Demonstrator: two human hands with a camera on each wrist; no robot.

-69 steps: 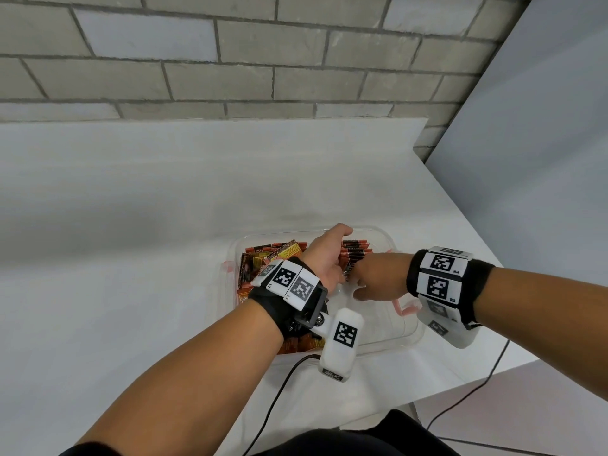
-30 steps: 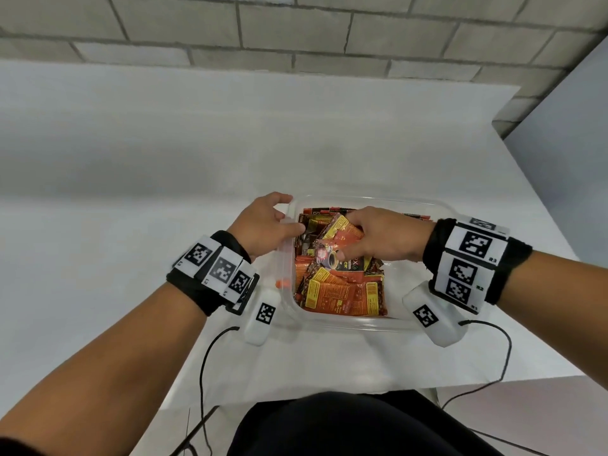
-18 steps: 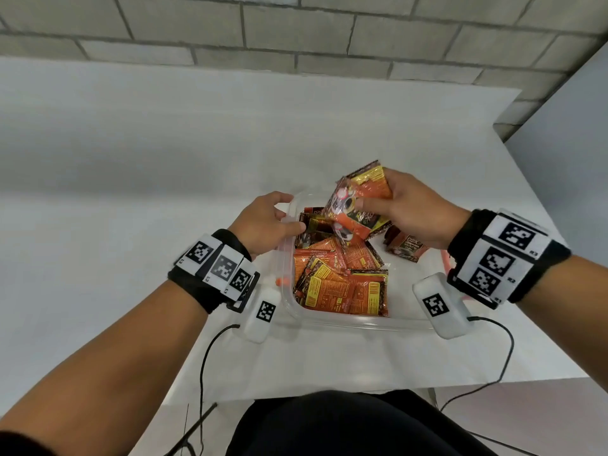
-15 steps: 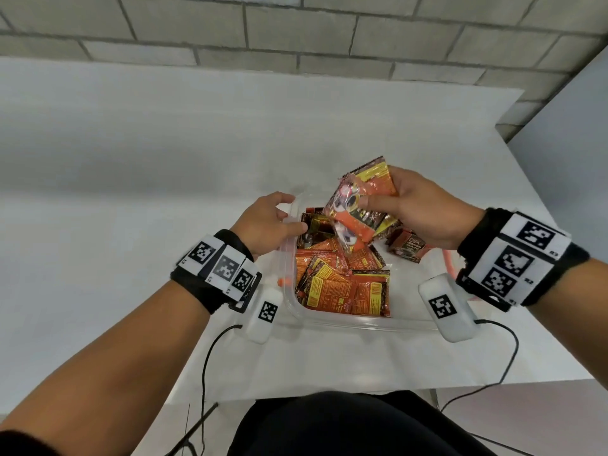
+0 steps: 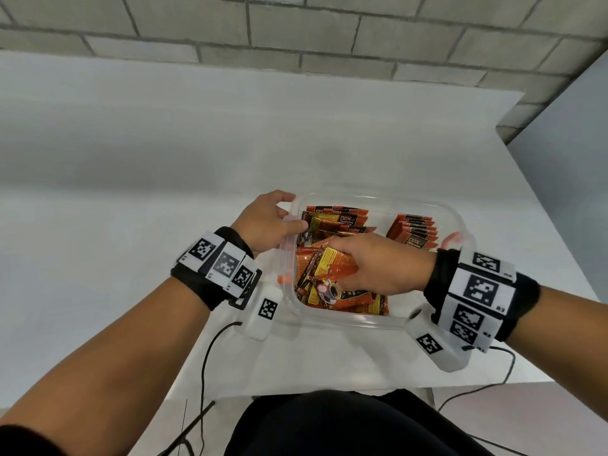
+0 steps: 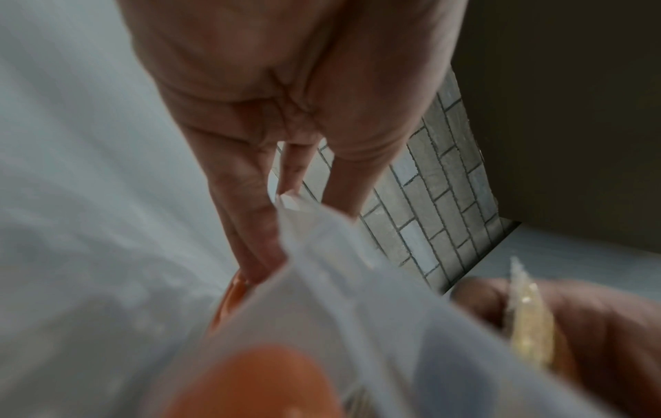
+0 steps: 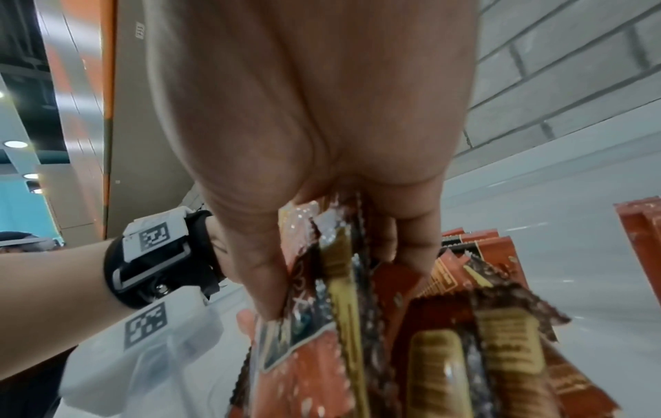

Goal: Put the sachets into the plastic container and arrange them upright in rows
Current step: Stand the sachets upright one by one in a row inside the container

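1. Gripping a small bunch of sachets [image 5: 332, 269] with the right hand [image 5: 385, 268], thumb on one face and fingers curled on the other; wrist view shows the bunch [image 7: 332, 282] pinched edge-on below the right hand [image 7: 322, 141].
2. Reaching down inside the plastic container [image 5: 388, 320], low over the loose pile of sachets [image 5: 348, 299] lying flat and overlapping along the near and left part of the floor.
3. Clutching the container's left rim with the left hand [image 5: 266, 225]: thumb hooked over the edge to the inside, fingers outside on the wall. Confirmed from the left wrist, where the fingers [image 6: 250, 226] press against the translucent wall [image 6: 339, 282], blurred at close range.
4. Standing upright in a row at the far left of the container: dark and orange sachets [image 5: 339, 220], faces toward the camera, leaning slightly.
5. Standing upright in a second row at the far right: another packed set of sachets [image 5: 413, 232], apart from the first row, with bare container floor between them.
6. Resting on a white table [image 5: 164, 192], close to its near edge, with a grey brick wall [image 5: 296, 34] behind.
7. Showing orange clips at the container's left side [image 5: 283, 278] and right side [image 5: 452, 240].
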